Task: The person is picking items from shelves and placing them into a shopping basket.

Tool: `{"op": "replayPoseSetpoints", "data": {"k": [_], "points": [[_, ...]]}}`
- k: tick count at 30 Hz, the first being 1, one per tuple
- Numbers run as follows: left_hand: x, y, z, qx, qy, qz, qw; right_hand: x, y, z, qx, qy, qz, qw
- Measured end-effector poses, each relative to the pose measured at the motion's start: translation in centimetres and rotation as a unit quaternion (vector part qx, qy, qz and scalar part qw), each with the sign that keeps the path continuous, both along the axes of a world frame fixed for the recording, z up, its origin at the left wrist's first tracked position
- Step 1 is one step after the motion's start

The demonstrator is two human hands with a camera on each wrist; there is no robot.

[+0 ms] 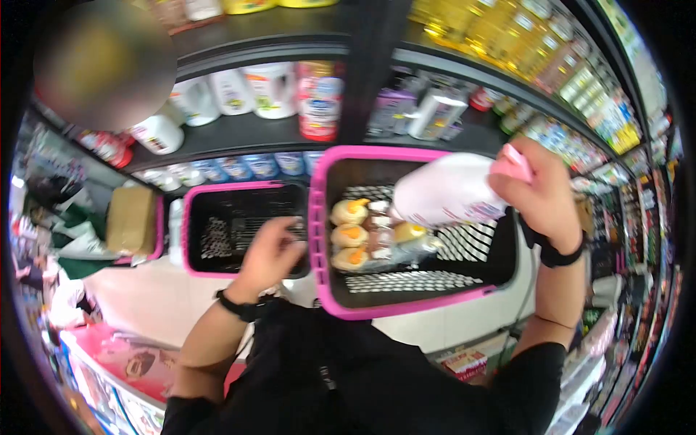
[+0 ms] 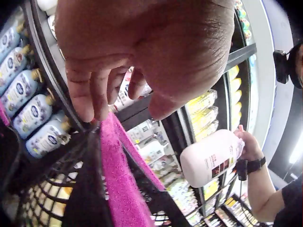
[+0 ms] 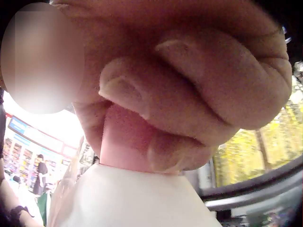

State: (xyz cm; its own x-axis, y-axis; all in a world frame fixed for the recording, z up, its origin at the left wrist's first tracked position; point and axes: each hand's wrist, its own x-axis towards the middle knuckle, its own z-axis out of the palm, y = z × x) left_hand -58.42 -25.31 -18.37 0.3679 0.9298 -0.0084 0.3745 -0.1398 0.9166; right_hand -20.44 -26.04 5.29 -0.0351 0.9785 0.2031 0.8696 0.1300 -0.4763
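Note:
My right hand curls its fingers round the pink cap of a large pale bottle. The bottle lies tilted over a black shopping basket with a pink rim, its base toward the left side. Inside that basket are several bottles with cream and yellow tops and a clear pack beside them. My left hand, blurred in the head view, hovers by the basket's left side with loosely bent fingers and nothing held. In the left wrist view its fingertips are right at the pink rim.
A second black basket with a pink rim stands to the left. Shelves ahead carry white jugs, a red bottle and yellow oil bottles. A brown box stands at the far left.

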Motion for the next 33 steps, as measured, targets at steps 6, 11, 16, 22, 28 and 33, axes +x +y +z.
{"op": "replayPoseSetpoints", "data": {"k": [6,11,16,22,28,33], "points": [[-1.4,0.5,1.4,-0.147,-0.176,-0.150,0.962,-13.6,2.6,2.0,0.015,-0.024,0.131,0.991],[-9.4,2.9,-2.3,-0.206,-0.285,-0.083,0.933,-26.4,7.2,-1.4,0.044,-0.034,0.224,0.973],[-23.2,6.4,-3.8,-0.232,-0.302,0.019,0.924,-41.8,13.0,-5.0,0.036,-0.088,0.275,0.957],[-36.2,12.2,-7.3,-0.122,-0.393,0.205,0.888,-58.4,21.1,-7.9,0.036,-0.119,0.285,0.950],[-43.1,19.8,-10.2,-0.100,-0.420,0.308,0.847,-69.3,28.1,-10.4,-0.006,-0.139,0.247,0.959],[-45.8,24.2,-9.7,-0.044,-0.320,0.333,0.886,-73.9,32.0,-12.9,0.024,-0.127,0.235,0.963]]}}
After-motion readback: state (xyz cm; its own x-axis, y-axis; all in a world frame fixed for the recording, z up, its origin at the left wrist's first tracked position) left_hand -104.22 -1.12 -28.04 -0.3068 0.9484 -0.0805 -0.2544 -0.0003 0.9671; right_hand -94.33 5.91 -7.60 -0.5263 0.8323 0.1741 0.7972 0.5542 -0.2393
